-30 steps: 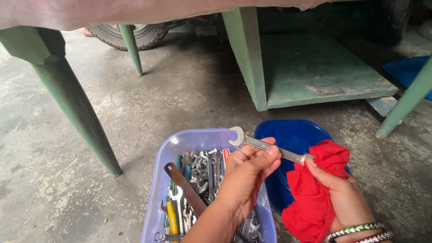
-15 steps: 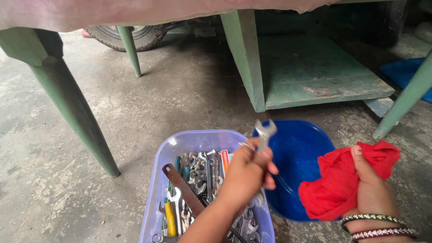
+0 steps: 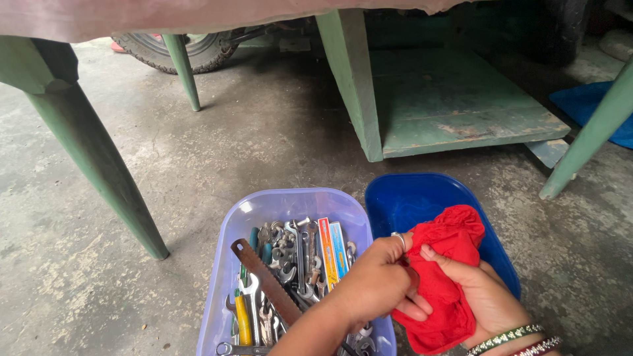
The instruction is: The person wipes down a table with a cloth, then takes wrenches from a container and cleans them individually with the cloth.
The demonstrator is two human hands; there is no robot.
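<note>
My left hand (image 3: 376, 285) is closed around a metal wrench (image 3: 398, 237); only its tip shows above my knuckles. The rest of the wrench is hidden in my fist and in the red cloth (image 3: 447, 264). My right hand (image 3: 484, 303), with bangles at the wrist, holds that cloth from below and presses it against the wrench. Both hands meet over the seam between a lilac plastic basin (image 3: 290, 201) full of wrenches, pliers and a rusty saw blade (image 3: 264, 277), and a blue plastic basin (image 3: 409, 191) beside it on the right.
Both basins sit on a concrete floor. A green wooden table leg (image 3: 99, 165) stands at the left, with another (image 3: 183, 72) further back. A green bench support (image 3: 353, 86) with a low shelf (image 3: 461, 112) lies ahead. A tyre (image 3: 191, 49) is at the back.
My left hand lowered the upright wrench and moved right. My right hand brought the red cloth left to meet it. The cloth now wraps the wrench.
</note>
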